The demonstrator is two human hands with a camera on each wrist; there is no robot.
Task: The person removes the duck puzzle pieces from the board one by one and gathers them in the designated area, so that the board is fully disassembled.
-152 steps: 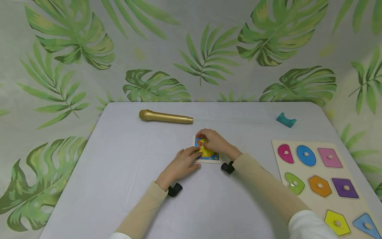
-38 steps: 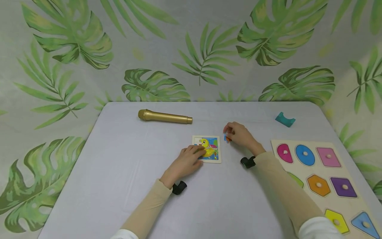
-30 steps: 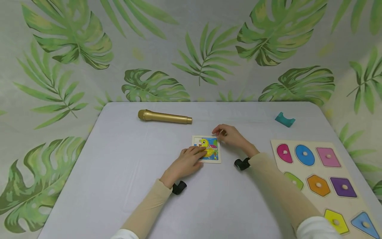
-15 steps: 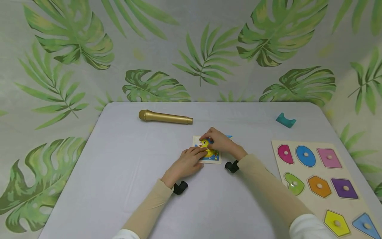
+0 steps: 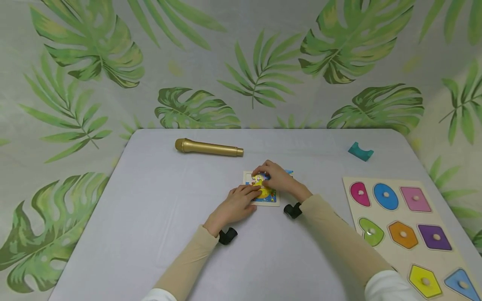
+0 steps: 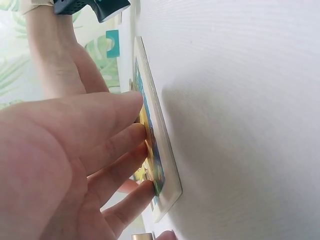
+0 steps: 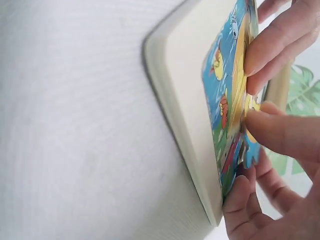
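Observation:
A small square jigsaw puzzle (image 5: pixel 268 204) with a yellow duck picture lies in its pale frame on the table. My left hand (image 5: pixel 233 205) rests on its left part, fingers fairly straight; in the left wrist view the fingertips (image 6: pixel 145 187) touch the picture. Over the upper part, my right hand (image 5: pixel 278 175) pinches a jigsaw piece (image 7: pixel 252 152) with blue and yellow on it, held slightly tilted above the picture. A bare pale patch shows in the frame's upper left corner. Another blue piece (image 5: pixel 289 172) lies just beyond the frame's right side, partly behind the right hand.
A gold microphone (image 5: pixel 208 148) lies behind the puzzle to the left. Back right lies a teal curved block (image 5: pixel 360 151). A shape board (image 5: pixel 384 215) with several knobbed coloured pieces stands at the right, partly behind the right sleeve.
My right hand has moved left from the loose pieces beside the frame to over the puzzle's upper part. In the last half second its piece has turned slightly; the left hand stays on the puzzle.

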